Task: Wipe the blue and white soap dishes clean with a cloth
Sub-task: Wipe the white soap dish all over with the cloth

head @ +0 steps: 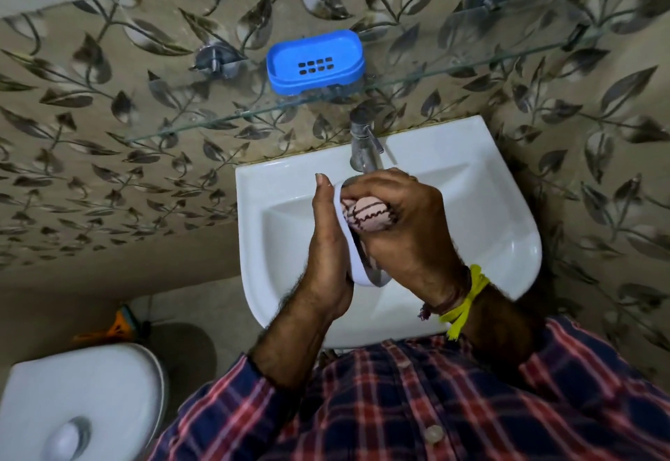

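Nearest the lens: a plaid shirt (417, 406) fills the lower frame, both forearms reaching forward over the white sink (471, 214). Left of it, lower down, sits a toilet cistern (72, 406). A glass shelf (471, 65) crosses the patterned wall above the tap (364, 141).

The blue soap dish (314, 60) stands alone on that shelf, well apart from the hands, empty; its state of cleanliness cannot be judged from here.

The white soap dish (340, 214) is held over the basin, tilted on edge. The left hand (326, 243) lies flat along its outer side, fingers straight and together, bracing it. The right hand (402, 221) is curled closed around a bunched pink striped cloth (366, 216), pressing it into the dish's hollow.

Assessment: wiping of the white dish is in hand. Good practice: keep the brace firm, work the cloth into corners and rim, and stay over the basin in case of a slip.
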